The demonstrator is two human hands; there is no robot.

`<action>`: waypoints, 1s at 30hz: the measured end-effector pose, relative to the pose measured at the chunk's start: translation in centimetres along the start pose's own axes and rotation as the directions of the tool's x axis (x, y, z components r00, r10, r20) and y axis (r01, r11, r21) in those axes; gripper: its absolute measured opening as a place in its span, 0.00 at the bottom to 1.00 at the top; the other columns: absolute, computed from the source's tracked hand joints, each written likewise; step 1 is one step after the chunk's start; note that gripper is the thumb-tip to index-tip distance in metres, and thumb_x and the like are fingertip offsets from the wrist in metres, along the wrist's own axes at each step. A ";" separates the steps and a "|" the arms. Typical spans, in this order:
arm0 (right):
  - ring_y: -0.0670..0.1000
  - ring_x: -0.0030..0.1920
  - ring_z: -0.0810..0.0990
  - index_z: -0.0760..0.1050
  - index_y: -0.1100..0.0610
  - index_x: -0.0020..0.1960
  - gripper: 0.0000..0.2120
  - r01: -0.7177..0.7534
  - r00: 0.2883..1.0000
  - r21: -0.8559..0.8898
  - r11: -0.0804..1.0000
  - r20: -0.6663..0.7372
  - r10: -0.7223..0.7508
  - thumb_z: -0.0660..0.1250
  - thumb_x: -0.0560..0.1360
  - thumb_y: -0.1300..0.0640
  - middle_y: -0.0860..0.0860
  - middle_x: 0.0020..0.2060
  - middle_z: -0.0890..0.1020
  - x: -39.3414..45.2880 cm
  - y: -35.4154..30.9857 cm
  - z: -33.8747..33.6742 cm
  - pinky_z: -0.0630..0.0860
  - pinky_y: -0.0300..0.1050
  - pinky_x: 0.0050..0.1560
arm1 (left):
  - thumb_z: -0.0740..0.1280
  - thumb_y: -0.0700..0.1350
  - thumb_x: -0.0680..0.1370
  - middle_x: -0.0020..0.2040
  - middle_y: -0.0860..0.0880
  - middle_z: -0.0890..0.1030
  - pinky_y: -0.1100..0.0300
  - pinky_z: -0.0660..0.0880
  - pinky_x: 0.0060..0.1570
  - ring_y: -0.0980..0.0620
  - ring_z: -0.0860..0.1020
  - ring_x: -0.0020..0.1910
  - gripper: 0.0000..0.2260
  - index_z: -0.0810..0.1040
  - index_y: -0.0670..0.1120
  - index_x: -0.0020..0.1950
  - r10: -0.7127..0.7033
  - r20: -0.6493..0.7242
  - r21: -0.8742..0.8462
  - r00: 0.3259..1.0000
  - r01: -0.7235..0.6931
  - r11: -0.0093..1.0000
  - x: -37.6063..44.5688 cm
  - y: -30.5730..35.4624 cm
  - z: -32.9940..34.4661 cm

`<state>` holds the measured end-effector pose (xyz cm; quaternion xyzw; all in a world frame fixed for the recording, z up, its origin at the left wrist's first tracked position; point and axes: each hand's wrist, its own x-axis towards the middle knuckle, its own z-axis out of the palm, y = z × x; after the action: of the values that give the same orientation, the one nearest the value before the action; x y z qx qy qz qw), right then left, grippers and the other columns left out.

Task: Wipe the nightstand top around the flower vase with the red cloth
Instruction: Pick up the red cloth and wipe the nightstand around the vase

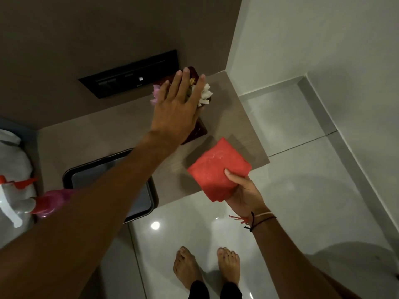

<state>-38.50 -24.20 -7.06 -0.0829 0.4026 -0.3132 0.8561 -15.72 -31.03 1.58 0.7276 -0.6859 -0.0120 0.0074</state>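
1. Red cloth [218, 169], folded square, sits in your right hand [244, 195]; thumb on top, fingers underneath, grip clenched on its near corner. It is held over the front right edge of the nightstand top [241, 126]; contact with the surface can't be told.
2. Your left hand [174, 111] is open and flat, fingers spread, grasping nothing, over the flowers of the flower vase [199, 128]. Touching or hovering: can't tell.
3. Vase stands toward the back of the surface, near the wall; its dark base shows just below your left palm.
4. Cloth is near the vase base, to its right and closer to you, not touching it.
5. Risk: left palm pressing on the blooms could tip the vase or crush petals.
6. Risk: sweeping the cloth in tight could knock the base sideways.
7. Risk: dark tray [112, 180] and spray bottle [26, 203] on the left crowd that side; your left forearm passes right over them, so a dropped elbow could clip either.
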 end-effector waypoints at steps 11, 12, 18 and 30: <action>0.47 0.65 0.79 0.74 0.46 0.64 0.23 0.447 0.813 -0.368 0.815 -0.211 -0.542 0.64 0.78 0.70 0.39 0.58 0.83 3.3 1.7 7.7 0.77 0.44 0.65 | 0.55 0.55 0.84 0.83 0.40 0.53 0.43 0.52 0.80 0.41 0.52 0.82 0.30 0.47 0.51 0.83 0.074 0.203 -0.156 0.976 -0.042 0.987 6.3 -6.0 -3.4; 0.41 0.64 0.78 0.74 0.46 0.63 0.25 0.498 0.734 -0.516 0.697 -0.178 -0.656 0.63 0.77 0.72 0.36 0.58 0.82 4.0 1.8 8.8 0.77 0.40 0.64 | 0.55 0.55 0.84 0.83 0.39 0.54 0.42 0.53 0.80 0.41 0.52 0.82 0.30 0.47 0.51 0.83 0.088 0.203 -0.164 0.975 -0.054 0.985 6.4 -6.2 -3.4; 0.63 0.80 0.53 0.58 0.45 0.79 0.33 0.270 0.585 -0.936 -0.225 0.345 -0.734 0.58 0.74 0.57 0.61 0.81 0.53 11.0 2.6 12.7 0.57 0.70 0.76 | 0.56 0.56 0.84 0.83 0.40 0.55 0.41 0.53 0.78 0.41 0.53 0.82 0.29 0.50 0.51 0.83 0.133 0.177 -0.187 0.975 -0.099 0.977 6.9 -7.0 -2.6; 0.68 0.72 0.69 0.73 0.50 0.72 0.23 0.030 0.684 -0.646 -0.762 0.570 -0.456 0.69 0.78 0.54 0.63 0.73 0.71 8.5 5.2 2.5 0.75 0.66 0.65 | 0.57 0.55 0.84 0.82 0.40 0.57 0.38 0.56 0.76 0.38 0.57 0.81 0.29 0.56 0.44 0.82 0.179 0.174 -0.151 0.968 -0.153 0.977 6.9 -7.0 -2.8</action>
<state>-30.12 -25.53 -12.90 -0.8758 0.4732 -0.0885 0.0360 -8.21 -37.57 4.09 0.6609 -0.7397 -0.1261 -0.0061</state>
